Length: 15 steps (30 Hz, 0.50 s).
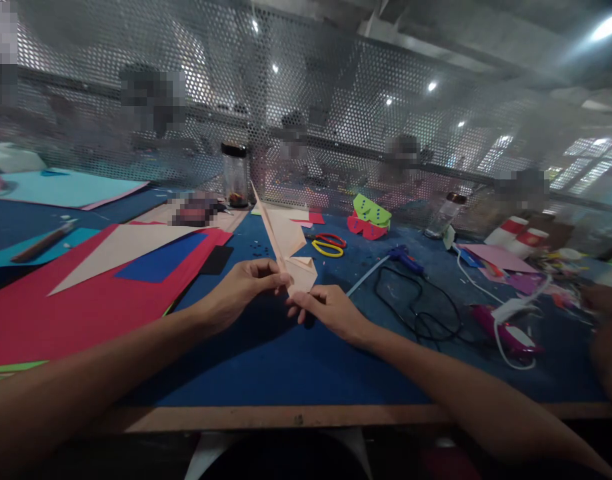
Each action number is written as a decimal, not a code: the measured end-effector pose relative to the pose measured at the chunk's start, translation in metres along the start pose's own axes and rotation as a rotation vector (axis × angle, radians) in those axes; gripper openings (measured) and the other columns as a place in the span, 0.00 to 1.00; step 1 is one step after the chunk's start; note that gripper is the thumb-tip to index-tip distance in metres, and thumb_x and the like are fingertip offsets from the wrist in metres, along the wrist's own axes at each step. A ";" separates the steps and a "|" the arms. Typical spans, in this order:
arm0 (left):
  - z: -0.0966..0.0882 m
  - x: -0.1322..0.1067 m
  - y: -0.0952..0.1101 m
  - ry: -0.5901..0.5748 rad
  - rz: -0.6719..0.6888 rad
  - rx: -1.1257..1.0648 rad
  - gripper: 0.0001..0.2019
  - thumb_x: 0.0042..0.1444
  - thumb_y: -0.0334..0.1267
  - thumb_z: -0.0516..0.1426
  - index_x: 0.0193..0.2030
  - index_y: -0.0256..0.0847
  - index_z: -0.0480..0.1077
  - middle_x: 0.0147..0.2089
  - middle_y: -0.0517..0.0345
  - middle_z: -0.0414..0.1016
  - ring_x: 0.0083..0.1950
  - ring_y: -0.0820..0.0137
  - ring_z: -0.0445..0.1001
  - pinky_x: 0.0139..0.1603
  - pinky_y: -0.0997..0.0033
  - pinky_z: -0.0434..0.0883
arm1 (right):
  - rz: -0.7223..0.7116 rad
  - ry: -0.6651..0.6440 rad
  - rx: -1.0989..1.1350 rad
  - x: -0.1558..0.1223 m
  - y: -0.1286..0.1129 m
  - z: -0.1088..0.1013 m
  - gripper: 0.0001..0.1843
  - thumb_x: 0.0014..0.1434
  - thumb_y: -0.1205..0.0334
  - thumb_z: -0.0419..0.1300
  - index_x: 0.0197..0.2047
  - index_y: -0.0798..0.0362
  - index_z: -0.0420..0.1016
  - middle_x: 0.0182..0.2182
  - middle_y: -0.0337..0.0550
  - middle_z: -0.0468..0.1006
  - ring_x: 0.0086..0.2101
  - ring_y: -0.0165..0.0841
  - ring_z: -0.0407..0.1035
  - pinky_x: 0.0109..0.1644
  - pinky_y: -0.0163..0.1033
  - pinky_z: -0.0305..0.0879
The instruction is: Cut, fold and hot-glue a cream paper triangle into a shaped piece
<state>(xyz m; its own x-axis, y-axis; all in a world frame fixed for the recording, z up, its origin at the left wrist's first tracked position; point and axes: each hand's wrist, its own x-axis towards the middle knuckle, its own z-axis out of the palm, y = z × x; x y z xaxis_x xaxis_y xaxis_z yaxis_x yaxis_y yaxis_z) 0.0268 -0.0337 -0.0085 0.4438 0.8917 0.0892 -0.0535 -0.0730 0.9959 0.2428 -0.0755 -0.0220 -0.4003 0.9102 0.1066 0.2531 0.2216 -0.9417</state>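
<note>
A folded piece of cream paper (302, 272), with a long pointed flap rising up and to the left, is held between both hands above the blue table. My left hand (253, 283) pinches it at its lower left edge, thumb and fingers closed. Along the bottom edge, my right hand (331, 308) grips it with the thumb in front and fingertips behind. Just beyond the paper lie scissors (329, 245) with red and yellow handles. A blue glue gun (407, 260) with a black cord rests to the right.
Red sheets (111, 307) with a blue piece (161, 259) lie at left, near a wooden-handled tool (43, 241). Green and red paper shapes (371, 215) and a jar (235, 175) stand by the mesh screen. A pink glue gun (509, 333) and another person's arm (611, 333) are at right.
</note>
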 end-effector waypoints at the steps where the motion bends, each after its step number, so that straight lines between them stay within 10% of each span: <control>1: 0.000 0.000 0.000 -0.004 -0.003 0.002 0.16 0.53 0.50 0.72 0.31 0.39 0.78 0.31 0.59 0.76 0.34 0.72 0.71 0.38 0.71 0.68 | 0.005 0.005 -0.014 0.000 0.000 0.001 0.28 0.66 0.37 0.64 0.42 0.57 0.86 0.34 0.48 0.87 0.32 0.32 0.78 0.38 0.36 0.72; 15: 0.003 -0.001 -0.001 -0.049 0.004 -0.030 0.16 0.56 0.51 0.71 0.32 0.39 0.78 0.32 0.58 0.78 0.34 0.72 0.72 0.39 0.71 0.69 | -0.002 -0.001 -0.005 0.000 0.004 0.002 0.27 0.67 0.38 0.63 0.39 0.57 0.85 0.32 0.47 0.86 0.29 0.31 0.77 0.36 0.35 0.72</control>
<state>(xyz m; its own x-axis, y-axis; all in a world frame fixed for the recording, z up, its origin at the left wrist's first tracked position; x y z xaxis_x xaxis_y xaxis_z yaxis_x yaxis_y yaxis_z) 0.0289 -0.0358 -0.0094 0.4865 0.8686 0.0943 -0.0815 -0.0623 0.9947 0.2421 -0.0751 -0.0264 -0.4019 0.9093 0.1079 0.2569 0.2251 -0.9399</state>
